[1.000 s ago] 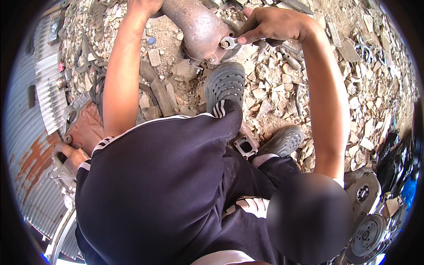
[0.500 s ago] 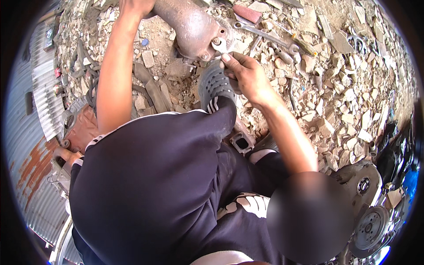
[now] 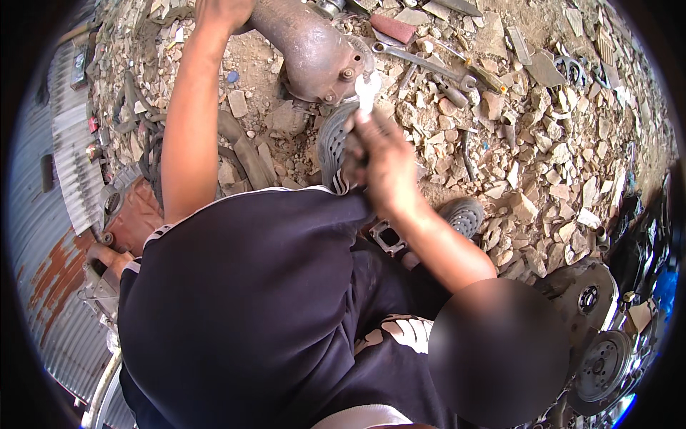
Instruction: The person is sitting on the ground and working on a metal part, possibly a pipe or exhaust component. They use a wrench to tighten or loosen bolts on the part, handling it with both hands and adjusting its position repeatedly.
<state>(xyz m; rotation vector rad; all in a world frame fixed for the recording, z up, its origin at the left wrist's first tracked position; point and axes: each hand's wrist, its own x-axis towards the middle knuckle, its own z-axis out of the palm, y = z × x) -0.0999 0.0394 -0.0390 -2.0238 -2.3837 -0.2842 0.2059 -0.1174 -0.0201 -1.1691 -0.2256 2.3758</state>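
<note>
A rusty curved metal pipe fitting (image 3: 307,53) with bolts on its flange lies at the top centre. My left hand (image 3: 223,13) grips its upper end, partly cut off by the picture's edge. My right hand (image 3: 382,154), smeared by motion, holds a wrench (image 3: 366,93), whose open jaw is just below and right of the flange bolt (image 3: 348,74); whether they touch is unclear. My grey perforated shoe (image 3: 334,143) is under the fitting.
Loose stones cover the ground, with another wrench (image 3: 421,61) and a red block (image 3: 391,27). Hoses (image 3: 243,143), a rusty casting (image 3: 136,204) and corrugated sheet (image 3: 43,264) are at the left. Metal discs (image 3: 600,365) lie at the lower right; a flanged part (image 3: 386,236) is between my feet.
My right hand and the wrench have swung down and inward from beside the flange toward my body, and the wrench head has shifted away from the bolt. My left hand stays on the fitting.
</note>
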